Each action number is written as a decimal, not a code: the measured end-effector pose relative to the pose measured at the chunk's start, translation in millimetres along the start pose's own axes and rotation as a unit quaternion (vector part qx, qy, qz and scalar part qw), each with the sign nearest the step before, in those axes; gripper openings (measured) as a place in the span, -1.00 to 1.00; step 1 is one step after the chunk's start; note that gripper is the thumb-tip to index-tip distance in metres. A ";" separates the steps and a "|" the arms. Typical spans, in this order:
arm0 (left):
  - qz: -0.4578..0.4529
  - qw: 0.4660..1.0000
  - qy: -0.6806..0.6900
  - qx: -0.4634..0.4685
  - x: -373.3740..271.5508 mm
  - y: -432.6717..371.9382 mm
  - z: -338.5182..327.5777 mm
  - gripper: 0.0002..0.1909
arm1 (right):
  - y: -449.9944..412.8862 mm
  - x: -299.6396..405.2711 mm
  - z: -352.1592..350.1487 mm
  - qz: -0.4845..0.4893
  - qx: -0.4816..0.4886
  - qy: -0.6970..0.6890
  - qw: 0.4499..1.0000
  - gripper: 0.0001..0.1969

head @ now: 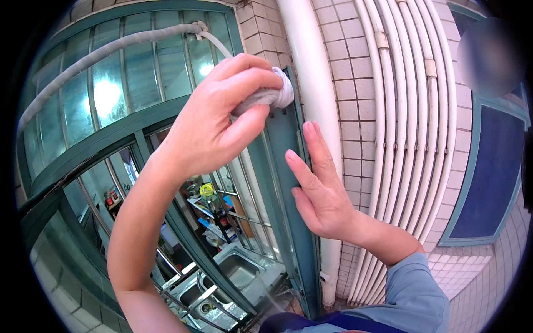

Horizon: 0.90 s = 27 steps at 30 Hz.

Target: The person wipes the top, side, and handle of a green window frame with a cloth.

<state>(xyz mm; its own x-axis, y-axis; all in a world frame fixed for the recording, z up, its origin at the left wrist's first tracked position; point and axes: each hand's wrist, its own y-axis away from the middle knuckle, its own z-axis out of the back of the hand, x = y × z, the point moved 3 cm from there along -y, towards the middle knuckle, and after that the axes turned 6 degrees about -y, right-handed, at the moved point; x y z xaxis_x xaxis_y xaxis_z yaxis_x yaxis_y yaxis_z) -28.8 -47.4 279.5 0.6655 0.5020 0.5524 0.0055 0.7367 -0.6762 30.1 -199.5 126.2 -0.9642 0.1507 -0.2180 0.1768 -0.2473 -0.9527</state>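
My left hand (pixel 233 108) is raised at the upper middle, its fingers and thumb closed around a bunched pale grey cloth (pixel 285 89). The cloth meets the top of a narrow green metal frame panel (pixel 287 133). My right hand (pixel 320 187) holds nothing. Its fingers are apart and point up, over the edge of the same panel, lower down; whether they touch it I cannot tell. Left of the panel is a green-framed window (pixel 139 118) with metal bars, partly hidden by my left forearm.
A grey wrapped pipe (pixel 137 39) crosses the upper glass. One thick white pipe (pixel 314 75) and several thinner white pipes (pixel 410 137) run down the tiled wall (pixel 354 83). Behind the bars are a steel double sink (pixel 239 268) and cluttered shelves. A blue-framed window (pixel 489 175) stands at right.
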 end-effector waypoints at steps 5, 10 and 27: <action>0.079 0.995 0.052 -0.035 -1.3 2.9 -15.8 -0.81 | -1.5 5.0 -1.1 -0.013 -0.011 -0.024 1.000 -0.28; 0.114 0.991 0.061 -0.044 -5.0 -3.2 -26.0 -0.77 | 0.4 3.1 -2.4 -0.024 -0.011 -0.054 0.998 -0.28; 0.321 0.886 0.291 -0.167 13.1 -1.8 -33.2 -0.81 | 3.7 1.4 -5.9 -0.042 -0.027 -0.103 0.993 -0.22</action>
<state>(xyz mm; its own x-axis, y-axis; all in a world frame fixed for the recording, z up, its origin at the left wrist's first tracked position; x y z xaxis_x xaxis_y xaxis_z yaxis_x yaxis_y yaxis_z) 4.7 -57.2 271.8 0.8828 0.3790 -0.2775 -0.3580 0.1603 -0.9198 30.5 -194.5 121.1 -0.9950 -0.0318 -0.0949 0.0992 -0.1897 -0.9768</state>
